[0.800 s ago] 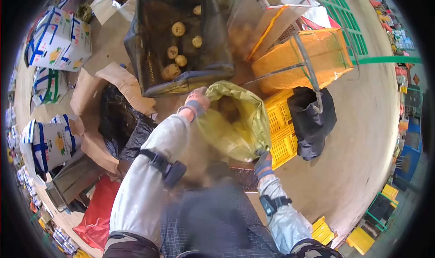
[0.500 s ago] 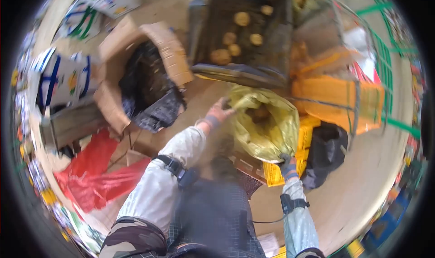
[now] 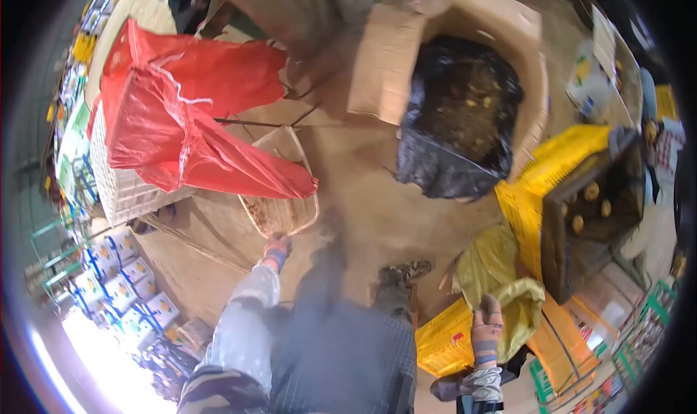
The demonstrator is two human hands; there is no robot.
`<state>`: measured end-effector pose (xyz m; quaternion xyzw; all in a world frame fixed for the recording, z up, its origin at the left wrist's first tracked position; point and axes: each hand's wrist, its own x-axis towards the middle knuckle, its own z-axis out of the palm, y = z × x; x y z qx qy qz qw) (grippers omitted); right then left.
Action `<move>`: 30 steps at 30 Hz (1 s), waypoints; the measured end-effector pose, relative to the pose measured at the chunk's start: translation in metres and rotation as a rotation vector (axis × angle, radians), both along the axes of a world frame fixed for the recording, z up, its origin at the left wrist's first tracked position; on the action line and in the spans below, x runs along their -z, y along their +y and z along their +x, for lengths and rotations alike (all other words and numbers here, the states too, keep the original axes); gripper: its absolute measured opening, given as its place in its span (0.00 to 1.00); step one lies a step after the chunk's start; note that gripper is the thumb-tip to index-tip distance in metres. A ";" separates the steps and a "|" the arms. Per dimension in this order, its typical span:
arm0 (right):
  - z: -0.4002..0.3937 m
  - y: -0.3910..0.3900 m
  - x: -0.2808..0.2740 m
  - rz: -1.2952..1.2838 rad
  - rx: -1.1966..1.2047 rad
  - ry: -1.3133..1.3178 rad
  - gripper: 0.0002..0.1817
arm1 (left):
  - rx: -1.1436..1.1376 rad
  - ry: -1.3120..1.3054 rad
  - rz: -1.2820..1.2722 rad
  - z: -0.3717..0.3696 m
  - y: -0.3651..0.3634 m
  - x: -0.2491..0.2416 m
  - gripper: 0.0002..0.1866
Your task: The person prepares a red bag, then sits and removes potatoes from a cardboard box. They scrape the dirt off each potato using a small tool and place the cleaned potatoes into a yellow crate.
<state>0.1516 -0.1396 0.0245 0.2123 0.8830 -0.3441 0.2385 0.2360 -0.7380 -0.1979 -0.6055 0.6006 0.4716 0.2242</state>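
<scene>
My left hand is closed at the near rim of a shallow pale basket with brown residue inside. A red woven sack drapes over the basket's far part. To the right, my right hand is closed at the edge of a yellow-green plastic sack; its fingertips are partly hard to make out. That sack's mouth sags beside a yellow crate. Both wrists show striped cuffs.
A cardboard box lined with a black plastic bag stands ahead. On the right, a dark tray holds several round potato-like pieces, beside another yellow crate. A white basket stands beneath the red sack.
My view has swung left. My left hand has left the yellow-green sack and reached the pale basket. My right hand stays by the sack, whose mouth has sagged.
</scene>
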 end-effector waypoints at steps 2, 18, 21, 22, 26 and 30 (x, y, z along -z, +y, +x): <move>-0.012 -0.044 0.057 -0.072 -0.133 -0.199 0.27 | -0.047 -0.077 -0.081 0.032 -0.033 0.014 0.18; -0.107 -0.579 0.313 -0.112 -1.306 -0.081 0.39 | -0.262 0.330 0.138 0.232 -0.147 0.252 0.25; -0.090 -0.536 0.291 -0.245 -0.978 -0.122 0.35 | -0.986 0.173 0.471 0.163 -0.150 0.190 0.24; -0.096 -0.523 0.261 -0.218 -0.890 -0.123 0.38 | -0.667 0.049 0.312 0.139 -0.151 0.156 0.24; -0.161 -0.468 0.127 0.052 -0.693 -0.030 0.26 | -0.735 0.194 -0.061 0.085 -0.148 0.068 0.23; -0.258 -0.506 -0.091 -0.248 -0.541 0.389 0.12 | -0.775 0.491 0.227 0.025 -0.145 -0.044 0.25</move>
